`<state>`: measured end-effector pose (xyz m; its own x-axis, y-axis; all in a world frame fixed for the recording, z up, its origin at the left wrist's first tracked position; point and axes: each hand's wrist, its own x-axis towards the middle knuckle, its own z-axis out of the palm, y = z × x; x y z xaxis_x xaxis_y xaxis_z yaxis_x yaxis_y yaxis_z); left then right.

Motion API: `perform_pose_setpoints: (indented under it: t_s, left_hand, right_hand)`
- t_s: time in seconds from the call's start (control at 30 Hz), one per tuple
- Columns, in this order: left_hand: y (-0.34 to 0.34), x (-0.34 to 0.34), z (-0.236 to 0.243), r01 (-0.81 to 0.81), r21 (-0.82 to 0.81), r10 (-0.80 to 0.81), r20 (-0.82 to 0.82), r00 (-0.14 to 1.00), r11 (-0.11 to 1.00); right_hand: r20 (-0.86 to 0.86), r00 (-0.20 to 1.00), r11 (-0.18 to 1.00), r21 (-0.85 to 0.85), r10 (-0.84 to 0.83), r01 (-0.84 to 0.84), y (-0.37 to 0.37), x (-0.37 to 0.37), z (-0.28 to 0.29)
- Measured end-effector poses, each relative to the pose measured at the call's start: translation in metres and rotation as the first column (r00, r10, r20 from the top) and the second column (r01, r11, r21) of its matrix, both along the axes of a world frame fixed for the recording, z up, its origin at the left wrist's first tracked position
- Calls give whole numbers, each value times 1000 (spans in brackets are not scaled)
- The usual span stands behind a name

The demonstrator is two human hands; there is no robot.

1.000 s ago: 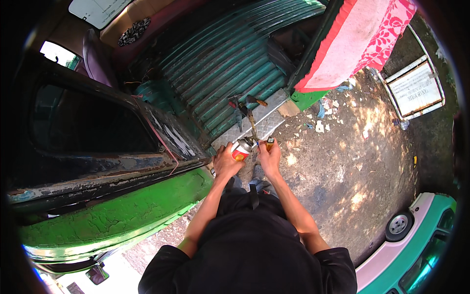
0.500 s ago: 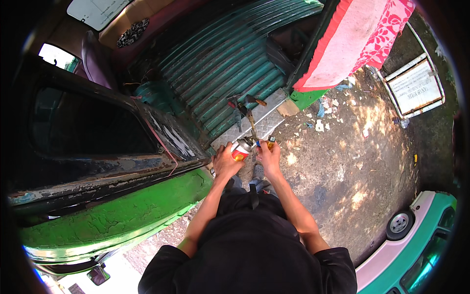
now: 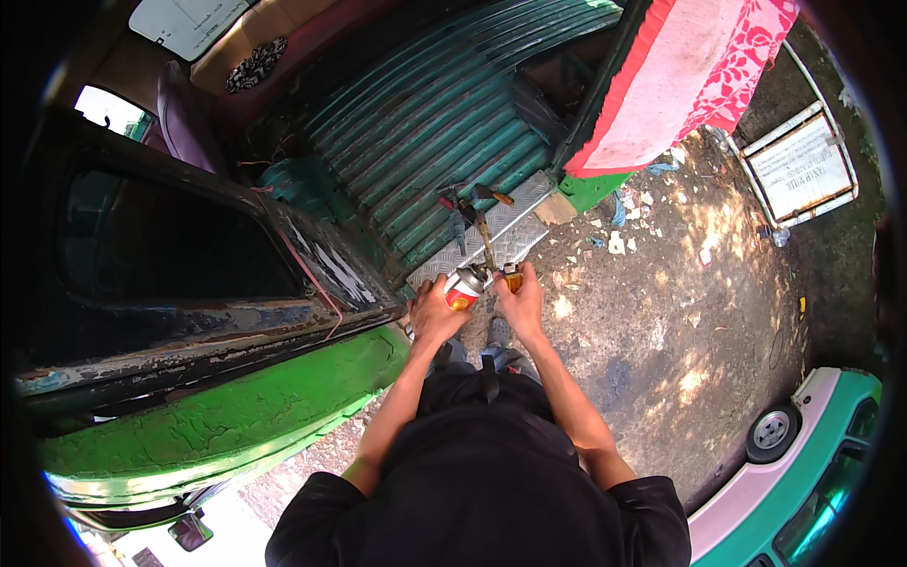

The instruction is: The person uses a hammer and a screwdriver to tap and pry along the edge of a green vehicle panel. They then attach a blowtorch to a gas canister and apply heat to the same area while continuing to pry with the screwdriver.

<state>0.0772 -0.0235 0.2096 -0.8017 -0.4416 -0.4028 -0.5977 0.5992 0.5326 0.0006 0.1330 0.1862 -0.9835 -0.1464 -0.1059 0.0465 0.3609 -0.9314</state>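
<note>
Currently, the left hand (image 3: pixel 437 312) is wrapped around a red-and-white can (image 3: pixel 461 294) at the centre of the frame, and the right hand (image 3: pixel 521 305) grips a small orange lighter (image 3: pixel 513 281) just right of it. Above them lies a silver tread plate (image 3: pixel 440 261); a green panel (image 3: pixel 227 402) spans the lower left, a teal-and-pink vehicle (image 3: pixel 801 472) the lower right.

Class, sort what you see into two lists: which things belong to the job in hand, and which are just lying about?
In the job:
- can, held in the left grip
- lighter, held in the right grip

Apparently just lying about:
- orange-handled tool, untouched
- blue scrap on the ground
- pale scraps nearby
</note>
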Motion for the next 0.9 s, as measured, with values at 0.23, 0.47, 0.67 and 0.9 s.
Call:
perform_pose_setpoints:
  t_s: [0.23, 0.47, 0.67, 0.9]
  left_hand:
    - [-3, 1, 3, 3, 7, -3, 3, 1000, 1000]
    - [-3, 2, 5, 0, -2, 0, 38, 999, 1000]
    - [-4, 3, -4, -10, -30, 11, 32, 999, 999]
    - [-7, -1, 1, -3, 12, 2, 91, 996, 1000]
  right_hand:
    - [113, 994, 999, -33, -2, 6, -3, 1, 16]
    - [242, 970, 989, -141, 0, 35, -6, 1, 19]
    - [298, 955, 970, -237, 13, 61, -9, 1, 16]
    - [337, 941, 952, -295, 29, 77, -11, -1, 16]
